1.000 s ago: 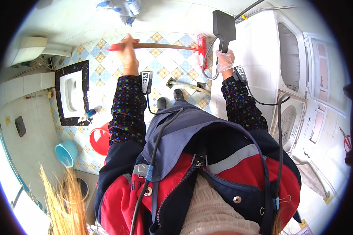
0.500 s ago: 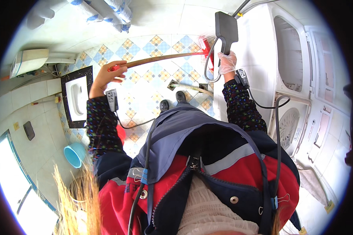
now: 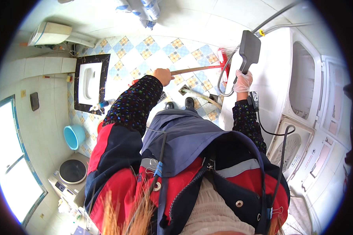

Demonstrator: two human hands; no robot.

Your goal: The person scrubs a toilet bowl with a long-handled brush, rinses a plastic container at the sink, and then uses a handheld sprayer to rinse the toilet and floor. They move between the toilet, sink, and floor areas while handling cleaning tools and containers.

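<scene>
My left hand (image 3: 162,76) is closed around the wooden pole of a long-handled scrub brush (image 3: 198,69). Its red bristled head (image 3: 223,64) is at the foot of the white appliance side, and the pole's red end sticks out behind my left wrist. My right hand (image 3: 244,81), in a clear plastic glove, grips the handle of a dark grey shower head (image 3: 250,49). Faint water streaks come off its left side toward the brush head. The shower's grey hose (image 3: 219,86) loops down beside my right hand.
A squat toilet (image 3: 89,84) with a black surround is set into the patterned tile floor on the left. A blue bucket (image 3: 74,137) and a washing machine (image 3: 66,180) stand farther left. Near my feet a pale drain hose (image 3: 204,98) runs to a floor drain (image 3: 183,90). White appliances (image 3: 262,78) line the right.
My left hand has shifted right along the brush pole, away from its red end. My right hand still holds the shower head. The whole view has swung, showing more of the left side.
</scene>
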